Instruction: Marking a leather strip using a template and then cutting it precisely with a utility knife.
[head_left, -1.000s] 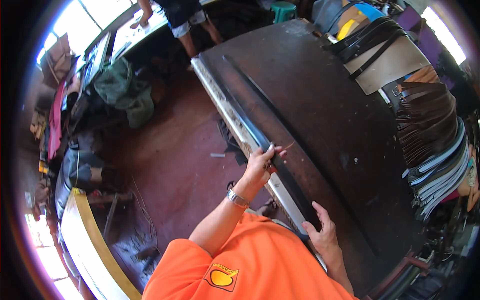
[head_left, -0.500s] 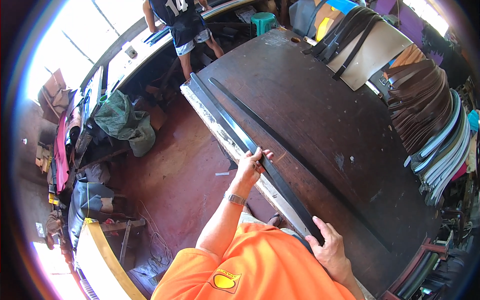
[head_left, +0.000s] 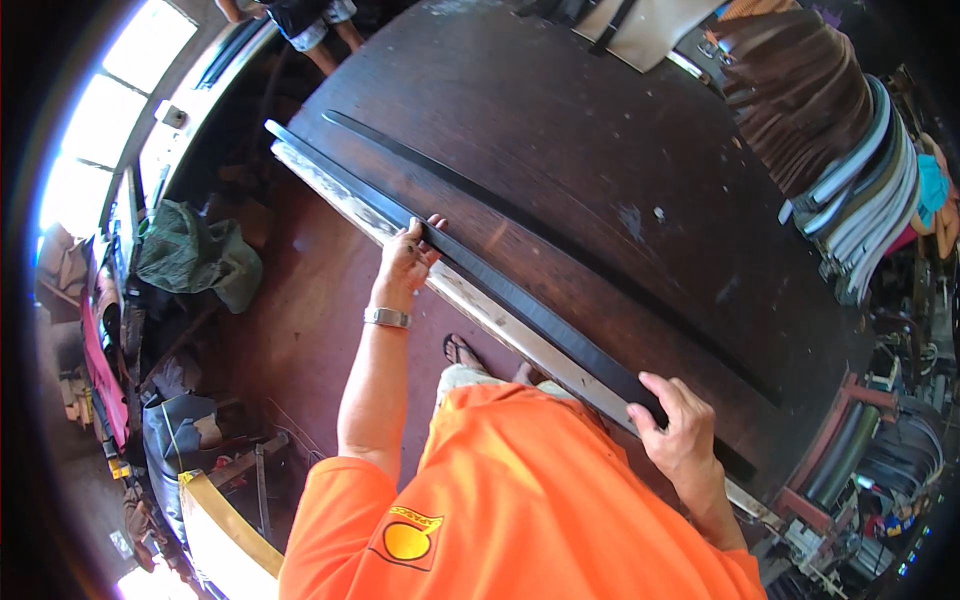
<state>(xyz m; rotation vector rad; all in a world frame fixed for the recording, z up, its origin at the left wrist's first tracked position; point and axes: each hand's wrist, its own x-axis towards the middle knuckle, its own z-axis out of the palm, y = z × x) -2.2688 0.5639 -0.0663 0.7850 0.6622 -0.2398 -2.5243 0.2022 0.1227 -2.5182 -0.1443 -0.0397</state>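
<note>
Your right hand [head_left: 685,430]'s pinching that long black strip [head_left: 530,308] nearer you, left hand [head_left: 403,262] clasping it farther up. I'd go light, even tension between them, lined up along the surface [head_left: 640,160]'s pale edge, clear of the second black strip [head_left: 570,265] beyond.

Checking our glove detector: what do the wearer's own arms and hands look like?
Left hand and right hand are gloveless. A silver-coloured, metal-banded watch circles the left wrist; none visible on the right. Short bright-orange fabric sleeves.
</note>
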